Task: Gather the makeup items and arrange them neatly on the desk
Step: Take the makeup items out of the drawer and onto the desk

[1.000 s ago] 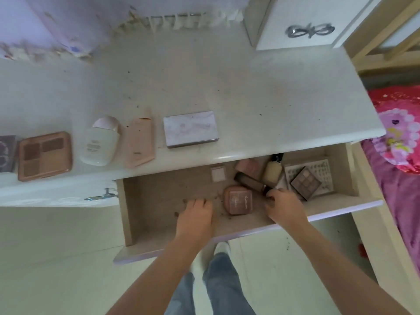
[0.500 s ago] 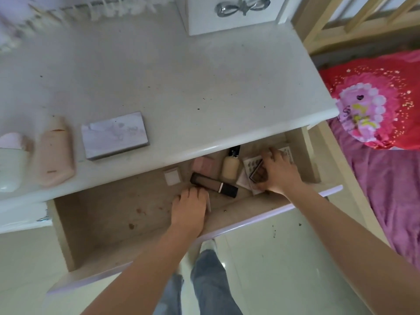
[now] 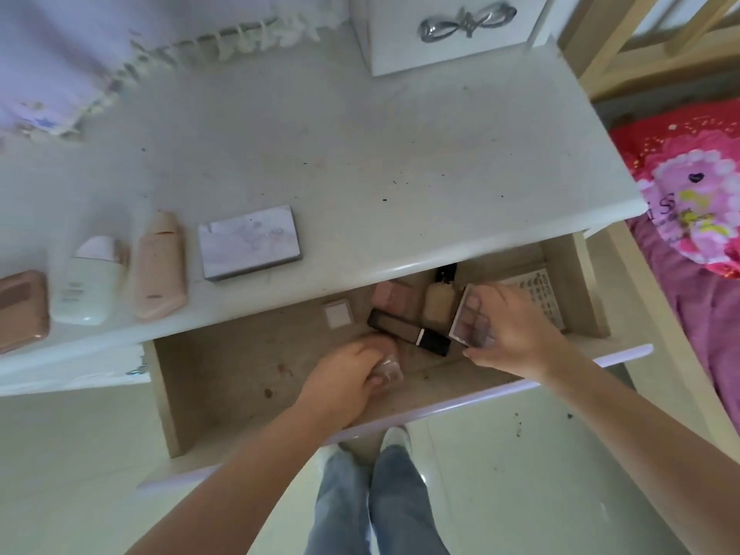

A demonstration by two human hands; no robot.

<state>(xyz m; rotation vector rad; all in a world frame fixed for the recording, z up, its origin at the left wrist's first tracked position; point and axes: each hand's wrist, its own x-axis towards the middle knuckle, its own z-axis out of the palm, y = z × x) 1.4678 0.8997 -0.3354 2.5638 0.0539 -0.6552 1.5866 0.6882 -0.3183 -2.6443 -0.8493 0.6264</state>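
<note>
Makeup items are lying partly in the open drawer (image 3: 192,378): a small white square compact (image 3: 337,312), pink compact (image 3: 390,295), foundation bottle (image 3: 438,301), dark tube (image 3: 408,331) and white perforated tray (image 3: 538,296). Right hand (image 3: 516,334) is pinching an eyeshadow palette (image 3: 469,316), tilted above the drawer. Left hand (image 3: 346,380) is curling round a clear case (image 3: 390,370). On the surface (image 3: 360,162) are sitting a brown palette (image 3: 20,310), white bottle (image 3: 90,282), peach tube (image 3: 158,266) and lilac palette (image 3: 250,241).

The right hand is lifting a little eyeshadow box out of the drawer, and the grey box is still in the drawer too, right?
Not quite. The grey box lies on the desk, not in the drawer, as the head view shows. The right hand does hold the eyeshadow box over the drawer.
</note>
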